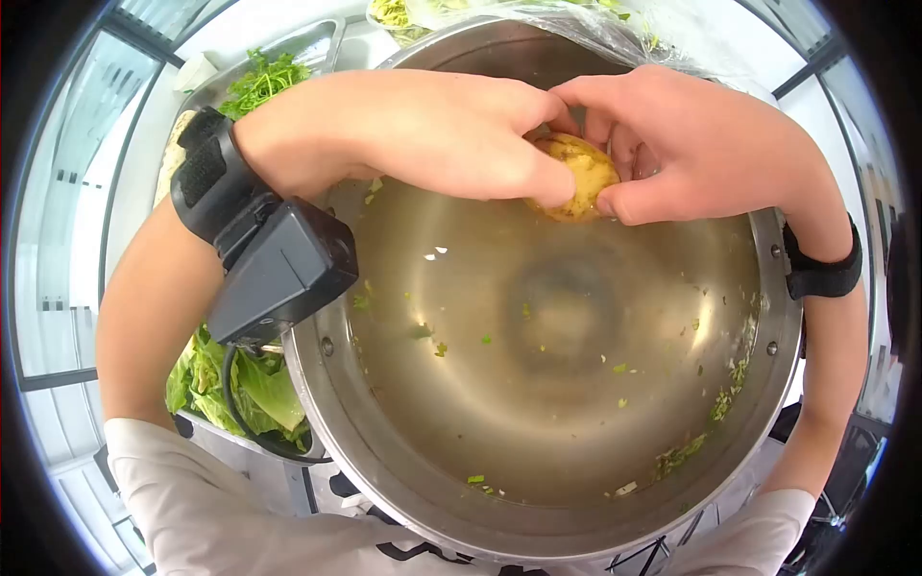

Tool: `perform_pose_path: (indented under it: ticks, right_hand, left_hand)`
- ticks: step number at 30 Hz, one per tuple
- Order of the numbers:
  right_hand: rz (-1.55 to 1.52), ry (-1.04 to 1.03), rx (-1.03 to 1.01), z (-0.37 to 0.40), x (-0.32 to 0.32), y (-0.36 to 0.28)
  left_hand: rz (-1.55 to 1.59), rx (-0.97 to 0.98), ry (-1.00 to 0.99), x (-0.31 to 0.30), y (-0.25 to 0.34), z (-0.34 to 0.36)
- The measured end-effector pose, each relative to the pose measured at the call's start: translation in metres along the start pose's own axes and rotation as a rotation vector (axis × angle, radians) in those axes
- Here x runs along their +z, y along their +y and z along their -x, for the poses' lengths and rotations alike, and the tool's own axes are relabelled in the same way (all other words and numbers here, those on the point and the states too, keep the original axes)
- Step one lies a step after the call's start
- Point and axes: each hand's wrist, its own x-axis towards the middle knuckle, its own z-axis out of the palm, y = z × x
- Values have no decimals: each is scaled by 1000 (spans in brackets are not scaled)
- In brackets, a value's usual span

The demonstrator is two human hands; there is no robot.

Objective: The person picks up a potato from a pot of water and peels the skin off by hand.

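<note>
While a large stainless-steel pot [774, 317] is reached across from both sides, a yellow-brown potato [588, 176] is held above its far part. By the left hand [471, 139], partly curled, it is pinched with the thumb pressed against it; by the right hand [684, 144], its other side is clasped between thumb and bent fingers. Black print [415, 552] is borne on the white shirt [197, 494], too cut off to be read. Water [538, 403] is contained in the pot, with green scraps [732, 384] scattered through it and gathered along the right-hand wall. Leafy herbs [261, 86] are laid in a metal tray [327, 40] at upper left, and lettuce [259, 389] is heaped beside the pot at lower left.
</note>
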Motion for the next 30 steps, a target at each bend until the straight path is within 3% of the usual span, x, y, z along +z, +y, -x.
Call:
perform_pose_path:
  ticks: [4, 7, 12, 17, 21, 26, 30]
  right_hand:
    - [25, 58, -27, 0, 6, 6]
    - [52, 43, 39, -1, 5, 1]
    - [86, 48, 14, 0, 6, -2]
    - [74, 89, -83, 4, 11, -14]
    - [102, 199, -171, 5, 19, -18]
    - [-18, 190, -202, 11, 15, -43]
    - [1, 182, -229, 9, 14, -39]
  left_hand:
    - [24, 68, -55, -2, -3, -6]
    - [-18, 5, -40, -3, -2, -6]
    - [-15, 232, 101, 8, -24, -12]
    - [-11, 5, -42, 1, -7, -3]
    - [33, -94, -16, 7, -5, 0]
    - [-44, 77, 130, 13, -20, -2]
    - [-126, 47, 18, 6, -12, 0]
